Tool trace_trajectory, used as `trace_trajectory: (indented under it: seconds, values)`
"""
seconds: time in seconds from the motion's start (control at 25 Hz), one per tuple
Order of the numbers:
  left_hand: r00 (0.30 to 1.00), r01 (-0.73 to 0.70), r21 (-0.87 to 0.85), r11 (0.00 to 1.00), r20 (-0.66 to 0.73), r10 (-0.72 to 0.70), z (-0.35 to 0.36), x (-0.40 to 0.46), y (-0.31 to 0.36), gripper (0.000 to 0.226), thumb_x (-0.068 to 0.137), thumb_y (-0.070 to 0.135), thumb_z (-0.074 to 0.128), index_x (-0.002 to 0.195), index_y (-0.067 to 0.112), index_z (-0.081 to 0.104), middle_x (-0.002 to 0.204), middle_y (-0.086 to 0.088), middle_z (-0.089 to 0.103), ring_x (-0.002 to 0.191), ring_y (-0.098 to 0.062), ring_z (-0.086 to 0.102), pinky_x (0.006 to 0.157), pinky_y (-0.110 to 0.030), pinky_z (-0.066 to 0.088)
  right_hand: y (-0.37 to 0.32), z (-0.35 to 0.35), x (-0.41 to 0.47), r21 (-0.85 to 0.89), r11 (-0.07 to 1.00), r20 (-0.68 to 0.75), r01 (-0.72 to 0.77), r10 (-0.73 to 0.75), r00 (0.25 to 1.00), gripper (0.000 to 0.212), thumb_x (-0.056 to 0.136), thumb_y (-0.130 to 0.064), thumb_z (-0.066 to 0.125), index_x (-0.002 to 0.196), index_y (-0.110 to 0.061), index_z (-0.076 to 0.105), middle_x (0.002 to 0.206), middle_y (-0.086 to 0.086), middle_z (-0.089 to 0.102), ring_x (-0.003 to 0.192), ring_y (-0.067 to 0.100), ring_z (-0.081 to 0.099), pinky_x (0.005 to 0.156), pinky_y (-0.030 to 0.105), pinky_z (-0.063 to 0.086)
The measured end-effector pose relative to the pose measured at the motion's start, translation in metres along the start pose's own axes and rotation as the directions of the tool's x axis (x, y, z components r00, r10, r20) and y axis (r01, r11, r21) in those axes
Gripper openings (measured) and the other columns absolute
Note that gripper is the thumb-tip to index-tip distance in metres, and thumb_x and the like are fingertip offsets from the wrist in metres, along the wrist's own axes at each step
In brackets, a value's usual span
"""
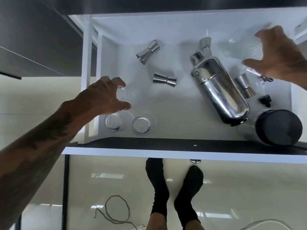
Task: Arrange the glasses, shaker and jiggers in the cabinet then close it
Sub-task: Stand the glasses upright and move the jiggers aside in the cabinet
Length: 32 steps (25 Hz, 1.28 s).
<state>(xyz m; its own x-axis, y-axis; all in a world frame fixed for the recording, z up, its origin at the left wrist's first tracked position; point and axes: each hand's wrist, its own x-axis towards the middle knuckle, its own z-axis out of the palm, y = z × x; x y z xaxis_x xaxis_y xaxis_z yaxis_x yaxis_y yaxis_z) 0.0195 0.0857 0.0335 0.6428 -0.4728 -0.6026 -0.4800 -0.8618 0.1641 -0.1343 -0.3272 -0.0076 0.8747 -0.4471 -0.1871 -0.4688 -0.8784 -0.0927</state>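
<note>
As the left hand (106, 95) grips a ribbed glass (131, 95), the right hand (280, 57) hangs spread.

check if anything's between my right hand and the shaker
Yes. A clear glass lies just left of the right hand, between its spread fingers and the cap end of the shaker. A jigger lies against the shaker body below the thumb. The shoulder, straight across from the thumb, looks unblocked.

glasses (129, 124) front left, jiggers (156, 63) behind, shaker (219, 87) lying right
</note>
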Motion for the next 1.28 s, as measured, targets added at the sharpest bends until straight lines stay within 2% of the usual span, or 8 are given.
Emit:
trace_trajectory:
  seconds: [0.24,0.32,0.48,0.64,0.92,1.12,1.2,1.28]
  values:
    - [0.991,-0.049,-0.168,0.985,-0.129,0.028,0.011,-0.018,-0.010,0.076,0.076,0.042,0.077,0.140,0.023,0.041,0.143,-0.011,0.050,0.123,-0.033,0.054,0.094,-0.037,0.044,0.016,-0.026,-0.045,0.146,0.979,0.035,-0.141,0.138,0.990,0.102,0.075,-0.073,0.055,0.150,-0.012,0.024,0.147,0.018,0.033,0.130,0.047,0.038,0.093,0.051,0.042]
    - [0.987,-0.067,-0.209,0.976,-0.155,0.034,0.016,-0.022,-0.012,0.076,0.078,0.038,0.076,0.142,0.024,0.039,0.145,-0.010,0.048,0.123,-0.032,0.054,0.096,-0.040,0.046,-0.013,-0.035,-0.068,0.189,0.982,0.027,-0.008,0.003,1.000,0.099,0.075,-0.069,0.060,0.151,-0.018,0.025,0.147,0.011,0.034,0.128,0.036,0.043,0.103,0.052,0.040]
    - [0.987,-0.055,-0.222,0.973,-0.162,0.019,0.014,-0.021,-0.010,0.073,0.078,0.035,0.077,0.140,0.021,0.042,0.143,-0.010,0.050,0.122,-0.031,0.053,0.094,-0.036,0.044,-0.127,-0.044,-0.111,0.423,0.845,-0.132,0.328,-0.301,0.945,0.072,0.077,-0.043,0.073,0.138,-0.021,0.043,0.125,0.008,0.051,0.104,0.011,0.047,0.097,0.012,0.034]
    - [0.988,-0.057,-0.204,0.977,-0.154,0.025,0.013,-0.017,-0.011,0.070,0.077,0.032,0.079,0.137,0.017,0.045,0.139,-0.010,0.054,0.118,-0.029,0.056,0.085,-0.027,0.039,-0.202,-0.017,-0.091,0.290,0.830,0.029,0.476,-0.505,0.863,0.060,0.077,-0.028,0.076,0.132,-0.017,0.052,0.125,0.009,0.051,0.117,0.027,0.043,0.097,0.034,0.040]
    - [0.991,-0.036,-0.240,0.970,-0.130,0.004,0.020,-0.016,-0.019,0.068,0.073,0.035,0.081,0.130,0.015,0.050,0.130,-0.008,0.061,0.110,-0.027,0.060,0.083,-0.025,0.038,-0.252,0.011,-0.070,0.235,0.781,0.140,0.579,-0.617,0.775,0.065,0.075,-0.013,0.075,0.132,-0.016,0.045,0.123,0.002,0.047,0.115,0.020,0.039,0.083,0.027,0.047]
    - [0.998,-0.013,-0.219,0.976,0.054,0.026,0.006,-0.016,-0.023,0.073,0.072,0.037,0.080,0.134,0.020,0.046,0.130,-0.006,0.058,0.108,-0.025,0.059,0.087,-0.028,0.045,-0.239,0.008,-0.068,0.359,0.757,0.264,0.546,-0.643,0.719,0.078,0.080,-0.013,0.070,0.148,-0.025,0.034,0.140,0.001,0.038,0.125,0.015,0.038,0.100,0.027,0.043]
    - [0.993,0.021,-0.188,0.982,0.116,0.001,-0.019,-0.006,-0.028,0.068,0.074,0.042,0.076,0.134,0.028,0.048,0.125,-0.002,0.060,0.098,-0.021,0.058,0.075,-0.022,0.043,-0.219,0.005,-0.057,0.455,0.779,0.204,0.431,-0.563,0.801,0.074,0.078,-0.006,0.065,0.146,-0.022,0.041,0.141,0.005,0.042,0.122,0.017,0.046,0.099,0.028,0.043]
    - [0.997,-0.007,-0.178,0.984,-0.076,-0.006,-0.044,0.017,-0.025,0.054,0.074,0.042,0.068,0.125,0.028,0.057,0.113,0.001,0.066,0.091,-0.020,0.059,0.073,-0.022,0.041,-0.197,0.008,-0.030,0.419,0.850,0.005,0.321,-0.355,0.935,0.059,0.078,-0.001,0.061,0.136,-0.009,0.053,0.134,0.017,0.048,0.119,0.032,0.052,0.098,0.037,0.044]
